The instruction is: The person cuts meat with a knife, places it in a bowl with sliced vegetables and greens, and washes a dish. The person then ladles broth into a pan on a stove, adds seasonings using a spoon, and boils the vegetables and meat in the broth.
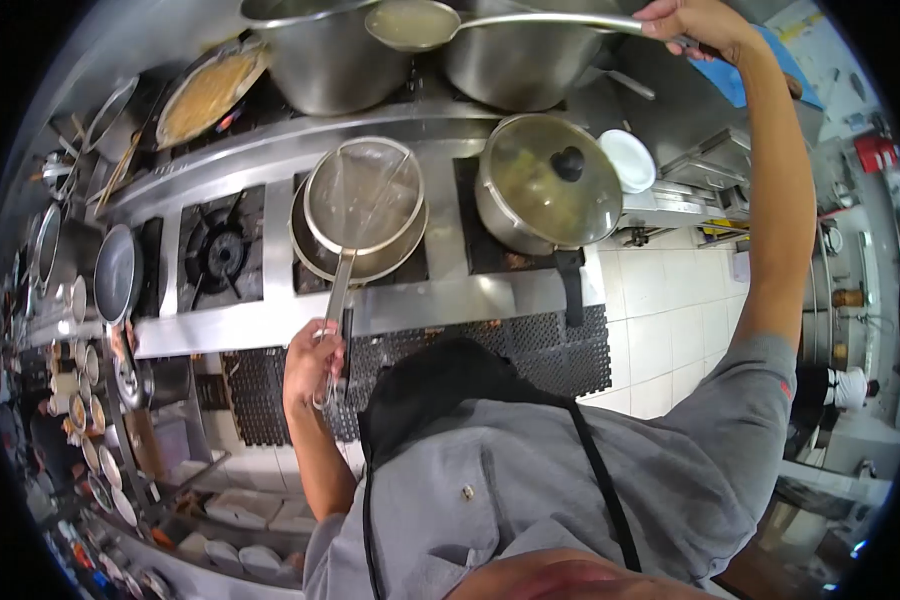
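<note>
My right hand (698, 28), reaching far to the upper right, is closed around the long handle of a ladle (415, 24). The ladle's bowl, with pale liquid in it, is up at the two tall stockpots. Low on the left, my left hand (313, 362) grips the metal handle of a round mesh strainer (364, 195). The strainer sits over a metal pan (390, 262) on the middle burner; a black handle also runs beside my left hand, and whether I grip it too I cannot tell.
A glass-lidded pot (550, 185) stands right of the strainer, by white plates (627, 160). To the left are a bare burner (219, 253) and a dark frying pan (118, 272). Behind stand stockpots (320, 65) and a pan of orange-brown food (208, 95). A black mat (530, 350) covers the floor.
</note>
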Available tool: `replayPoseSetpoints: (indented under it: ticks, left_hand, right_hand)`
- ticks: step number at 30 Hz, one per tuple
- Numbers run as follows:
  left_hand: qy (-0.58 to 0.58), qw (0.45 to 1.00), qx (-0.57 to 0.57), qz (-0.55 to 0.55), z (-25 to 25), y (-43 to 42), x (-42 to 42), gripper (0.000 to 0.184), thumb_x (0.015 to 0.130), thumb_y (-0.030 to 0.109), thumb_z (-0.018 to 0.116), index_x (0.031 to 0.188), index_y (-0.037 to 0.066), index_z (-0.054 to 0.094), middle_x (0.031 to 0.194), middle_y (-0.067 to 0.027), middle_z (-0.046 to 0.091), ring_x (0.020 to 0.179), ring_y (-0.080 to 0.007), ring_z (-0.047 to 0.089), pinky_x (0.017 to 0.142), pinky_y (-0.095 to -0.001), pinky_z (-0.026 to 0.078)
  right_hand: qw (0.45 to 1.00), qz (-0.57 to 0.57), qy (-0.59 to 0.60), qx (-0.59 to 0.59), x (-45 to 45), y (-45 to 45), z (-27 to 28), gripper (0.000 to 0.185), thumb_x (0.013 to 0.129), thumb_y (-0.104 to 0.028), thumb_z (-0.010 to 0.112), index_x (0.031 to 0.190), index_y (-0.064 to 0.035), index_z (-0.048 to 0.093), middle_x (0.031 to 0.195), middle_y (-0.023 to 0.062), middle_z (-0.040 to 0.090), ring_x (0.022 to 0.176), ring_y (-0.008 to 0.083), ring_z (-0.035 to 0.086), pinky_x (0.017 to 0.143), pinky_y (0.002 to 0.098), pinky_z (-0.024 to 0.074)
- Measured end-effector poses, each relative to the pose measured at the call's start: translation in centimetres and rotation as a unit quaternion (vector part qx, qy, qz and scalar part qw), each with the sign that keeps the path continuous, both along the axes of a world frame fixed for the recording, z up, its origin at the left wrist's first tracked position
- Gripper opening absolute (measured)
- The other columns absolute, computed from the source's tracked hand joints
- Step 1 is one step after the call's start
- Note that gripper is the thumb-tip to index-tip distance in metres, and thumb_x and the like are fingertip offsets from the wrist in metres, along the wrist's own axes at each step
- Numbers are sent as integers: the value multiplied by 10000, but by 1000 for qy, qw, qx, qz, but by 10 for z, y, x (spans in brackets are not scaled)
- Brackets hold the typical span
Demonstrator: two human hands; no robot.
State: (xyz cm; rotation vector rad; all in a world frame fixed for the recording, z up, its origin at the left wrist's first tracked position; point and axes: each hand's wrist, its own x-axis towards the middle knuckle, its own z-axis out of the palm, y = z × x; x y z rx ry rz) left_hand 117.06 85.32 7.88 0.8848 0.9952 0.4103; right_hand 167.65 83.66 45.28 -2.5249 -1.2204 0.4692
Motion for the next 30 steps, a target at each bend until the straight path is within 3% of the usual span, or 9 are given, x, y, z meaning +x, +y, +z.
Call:
replayPoseSetpoints:
  ticks: [2, 5, 8, 11, 15, 20, 23, 25, 30]
  left_hand:
    - [5, 1000, -8, 9, 8, -1, -6, 229, 842, 55, 583, 1052, 3, 506, 653, -48, 535, 453, -111, 468, 384, -253, 360]
    - [9, 1000, 4, 9, 4, 1, -12, 203, 864, 48, 558, 1054, 3, 499, 631, -27, 517, 422, -86, 426, 358, -230, 334]
    - [7, 1000, 6, 5, 2, 2, -14, 198, 864, 37, 564, 1049, 9, 498, 634, -25, 517, 429, -80, 429, 358, -227, 334]
    - [-4, 1000, 3, 7, 2, 1, -15, 203, 851, 32, 581, 1035, 3, 502, 645, -30, 526, 444, -87, 444, 367, -232, 343]
    - [11, 1000, -4, -3, -4, -4, -12, 199, 852, 34, 595, 1024, -8, 504, 657, -36, 533, 456, -97, 454, 377, -241, 354]
    - [26, 1000, -11, 3, -8, -10, -4, 195, 857, 31, 581, 1031, -5, 499, 655, -35, 527, 456, -100, 454, 385, -241, 359]
    - [39, 999, -5, 16, -11, -14, 1, 171, 875, 49, 567, 1025, 8, 495, 651, -34, 521, 455, -103, 458, 382, -244, 365]
    - [59, 998, 11, 17, -10, -17, 3, 153, 888, 60, 559, 1019, 16, 493, 652, -34, 520, 448, -104, 457, 373, -245, 365]
    - [42, 998, 9, 37, -7, -26, 15, 131, 902, 68, 551, 1004, 20, 486, 657, -31, 524, 436, -103, 451, 362, -244, 363]
  right_hand:
    - [992, 62, 44, -100, 8, 8, -35, 165, 815, -87, 688, 967, -29, 714, 681, 74, 646, 510, 136, 554, 435, 299, 405]
    - [984, 126, 77, -102, -10, 15, -110, 382, 833, -186, 671, 1197, -74, 654, 545, -4, 523, 339, 48, 357, 318, 226, 247]
    - [972, 196, 39, -119, -37, 20, -168, 353, 802, -209, 706, 1138, -100, 696, 647, 53, 625, 449, 116, 535, 407, 287, 394]
    - [943, 244, -225, -20, -84, -1, -200, 346, 782, -215, 717, 1127, -211, 706, 890, 126, 682, 807, 264, 665, 691, 390, 503]
    - [793, 312, -512, 109, -110, -22, -217, 374, 787, -157, 678, 1140, -281, 685, 796, 41, 625, 724, 216, 620, 649, 341, 489]
    - [643, 234, -696, 217, -50, -44, -145, 435, 797, -159, 659, 1198, -328, 650, 851, -28, 627, 695, 192, 593, 608, 321, 470]
    - [644, 157, -719, 210, -27, -53, -82, 381, 810, -137, 649, 1166, -270, 669, 831, -18, 637, 710, 197, 616, 621, 326, 488]
    - [674, 133, -689, 229, -5, -53, -50, 113, 813, -126, 663, 887, -51, 703, 776, 118, 658, 676, 231, 634, 548, 381, 469]
    - [689, 26, -721, 60, 108, 33, -70, 209, 854, -178, 540, 844, -60, 713, 858, 125, 688, 820, 295, 662, 678, 458, 506]
